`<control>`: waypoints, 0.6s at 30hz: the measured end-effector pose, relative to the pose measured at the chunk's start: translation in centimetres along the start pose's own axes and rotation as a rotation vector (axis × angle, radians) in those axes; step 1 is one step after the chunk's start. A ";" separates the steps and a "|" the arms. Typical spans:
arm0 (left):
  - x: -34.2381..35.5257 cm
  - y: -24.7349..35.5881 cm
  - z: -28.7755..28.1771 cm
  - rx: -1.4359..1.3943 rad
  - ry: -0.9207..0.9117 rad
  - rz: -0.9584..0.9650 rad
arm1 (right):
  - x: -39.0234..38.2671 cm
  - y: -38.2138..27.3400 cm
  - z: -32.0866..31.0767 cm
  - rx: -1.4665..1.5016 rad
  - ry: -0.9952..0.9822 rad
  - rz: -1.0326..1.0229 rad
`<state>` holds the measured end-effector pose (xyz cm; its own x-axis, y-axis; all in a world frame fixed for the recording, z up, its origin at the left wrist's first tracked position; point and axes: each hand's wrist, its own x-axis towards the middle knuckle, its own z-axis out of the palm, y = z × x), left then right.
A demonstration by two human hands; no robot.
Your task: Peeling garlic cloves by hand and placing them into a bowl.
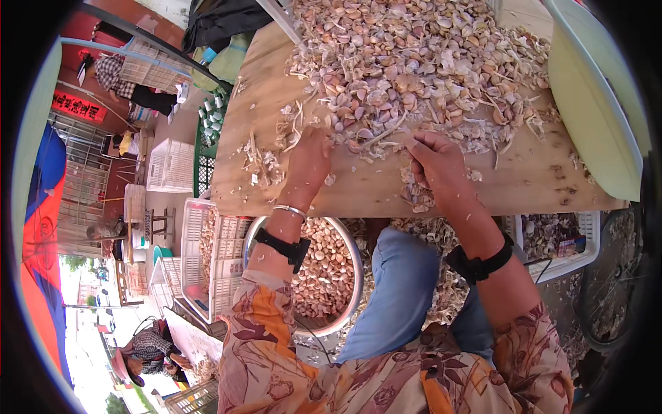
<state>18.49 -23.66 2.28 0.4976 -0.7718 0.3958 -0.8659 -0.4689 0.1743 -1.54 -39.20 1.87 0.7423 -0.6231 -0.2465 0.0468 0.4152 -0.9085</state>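
A large heap of loose garlic cloves [407, 62], mixed with papery skins and dry stalks, covers the far part of a wooden tabletop [372, 190]. At the heap's near left edge is my left hand [309, 157], fingers curled in and closed; what they hold, if anything, is hidden. My right hand [441, 164] is at the near edge of the heap, thumb and forefinger pressed together, and I cannot make out anything between them. A thin dry stalk [386, 130] lies on the cloves between the hands. Skin scraps [419, 196] lie beneath my right hand.
Below the table's edge, left of my knees, stands a round metal basin [357, 276] of cloves. White plastic crates [231, 255] flank it; another crate [593, 238] stands right. A pale green plastic tub [596, 103] rises at the table's right. Other people [152, 355] are at left.
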 end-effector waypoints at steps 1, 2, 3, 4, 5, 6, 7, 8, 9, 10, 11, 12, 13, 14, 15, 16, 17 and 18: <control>-0.5 1.0 -0.1 -0.042 -0.013 -0.054 | 0.0 0.2 0.6 -0.031 -0.051 -0.043; -1.1 2.1 -0.4 -0.066 0.033 0.021 | -0.1 0.5 1.3 -0.035 -0.017 -0.039; -1.8 3.5 -0.7 -0.482 0.043 -0.259 | -0.2 0.8 2.0 -0.241 -0.044 -0.223; -2.5 5.1 -1.0 -0.913 0.063 -0.511 | -0.6 1.0 2.5 -0.482 -0.041 -0.347; -3.1 6.8 -1.2 -0.905 0.038 -0.544 | -0.9 1.3 3.1 -0.457 -0.060 -0.400; -3.6 8.5 -1.4 -0.977 0.077 -0.527 | -1.4 1.6 3.5 -0.551 -0.048 -0.528; -4.0 10.0 -1.6 -1.080 0.131 -0.432 | -1.8 1.7 3.8 -0.649 -0.054 -0.655; -4.2 11.3 -1.9 -0.995 0.149 -0.427 | -2.1 1.7 3.8 -0.657 -0.033 -0.658; -4.4 12.6 -2.0 -0.981 0.135 -0.481 | -2.4 1.7 3.8 -0.677 -0.006 -0.694; -4.5 13.7 -2.0 -1.006 0.202 -0.447 | -2.6 1.5 3.6 -0.689 0.028 -0.749; -4.6 14.6 -2.1 -1.019 0.271 -0.448 | -2.8 1.3 3.4 -0.699 0.029 -0.731; -4.8 15.5 -2.0 -1.149 0.284 -0.584 | -3.0 1.1 3.1 -0.687 0.050 -0.815; -4.8 16.0 -2.1 -1.172 0.275 -0.539 | -3.1 0.9 2.9 -0.670 0.067 -0.904; -4.9 16.4 -2.1 -1.276 0.333 -0.570 | -3.3 0.8 2.7 -0.674 0.071 -0.897; -5.1 16.7 -2.2 -1.388 0.359 -0.554 | -3.4 0.7 2.5 -0.700 0.065 -0.929; -5.2 16.9 -2.3 -1.379 0.401 -0.600 | -3.6 0.6 2.4 -0.724 0.069 -0.950; -5.4 16.9 -2.5 -1.585 0.341 -0.611 | -3.7 0.6 2.3 -0.723 0.050 -0.973; -5.5 17.0 -2.8 -1.754 0.316 -0.684 | -3.8 0.5 2.2 -0.514 0.029 -0.807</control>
<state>0.87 -26.14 5.57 0.8768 -0.4796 -0.0349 0.2748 0.4403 0.8548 -2.87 -35.21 3.04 0.5972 -0.6132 0.5171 0.2326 -0.4846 -0.8432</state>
